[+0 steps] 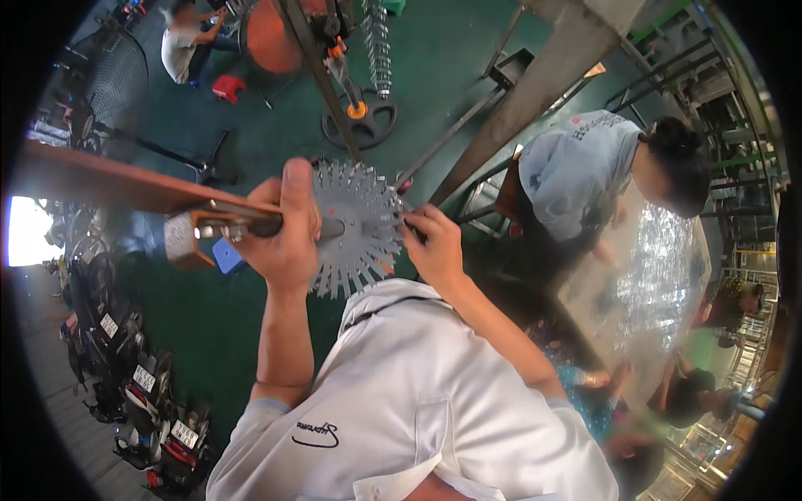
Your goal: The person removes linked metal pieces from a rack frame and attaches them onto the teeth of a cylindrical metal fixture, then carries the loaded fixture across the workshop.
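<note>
The grey, round metal disc (355, 221) stands in front of the chest, its visible rim lined with toothed pieces, so the work seems well along, though what remains cannot be told. The left hand (282, 234) appears wrapped around its grey metal shaft (332, 228), while the right hand (435, 248) bends its fingers at the rim, any pinched piece hidden. "Supreme" reads upside down on the white shirt (401, 359).
</note>
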The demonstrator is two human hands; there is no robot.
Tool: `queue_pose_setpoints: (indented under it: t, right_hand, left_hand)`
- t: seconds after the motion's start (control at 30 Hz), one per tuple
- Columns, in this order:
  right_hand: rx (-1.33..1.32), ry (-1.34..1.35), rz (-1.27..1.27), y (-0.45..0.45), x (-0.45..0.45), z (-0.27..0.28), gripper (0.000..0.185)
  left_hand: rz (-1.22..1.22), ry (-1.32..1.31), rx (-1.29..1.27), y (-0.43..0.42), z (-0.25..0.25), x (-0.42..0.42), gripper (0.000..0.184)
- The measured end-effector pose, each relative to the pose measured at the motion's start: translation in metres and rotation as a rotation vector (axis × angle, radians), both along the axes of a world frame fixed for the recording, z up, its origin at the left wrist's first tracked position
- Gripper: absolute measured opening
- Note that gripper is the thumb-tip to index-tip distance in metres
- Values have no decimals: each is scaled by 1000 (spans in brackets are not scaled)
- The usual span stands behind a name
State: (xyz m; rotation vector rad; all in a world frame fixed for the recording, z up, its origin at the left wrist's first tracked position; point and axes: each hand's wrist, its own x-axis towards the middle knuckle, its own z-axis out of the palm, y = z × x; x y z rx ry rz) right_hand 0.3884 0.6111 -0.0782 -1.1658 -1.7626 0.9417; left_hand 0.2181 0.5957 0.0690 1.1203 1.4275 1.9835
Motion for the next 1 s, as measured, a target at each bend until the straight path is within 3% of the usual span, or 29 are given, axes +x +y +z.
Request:
queue_pose_setpoints:
  t: [0.13,0.23,0.3,0.37,0.4,0.47,0.5,0.57,0.63,0.73,0.83,1.0]
  right_hand:
    - [-15,-41,73,0,12,27,22]
    - [148,39,-46,3,41,45,14]
    - [357,53,-181,39,69,43,5]
    - [179,49,-395,83,84,56,4]
    - [112,263,-371,117,91,47,7]
    - [359,45,-334,169,82,95,17]
    - [299,279,-211,211,78,84,18]
    - [316,384,-18,273,55,108,21]
    - [332,246,106,313,12,164,25]
    - [245,276,219,364,-37,202,28]
    - [184,432,419,391,-65,226,29]
    - [67,409,650,421,-77,242,36]
  left_hand:
    - [20,17,-16,1,-7,-6,47]
    - [16,39,-12,0,-16,-12,47]
    - [5,40,-6,0,-21,-15,47]
    - [2,11,1,1,-22,-17,48]
    - [-1,-5,-1,2,-23,-17,48]
    - [19,11,-6,2,-25,-17,49]
    - [29,21,-7,3,-26,-18,50]
    - [29,32,6,5,-27,-20,50]
    - [38,38,3,5,-26,-20,50]
    - [65,56,-13,6,-21,-18,50]
    - [41,-17,-1,3,-23,-26,51]
    - [98,52,38,7,-26,-27,50]
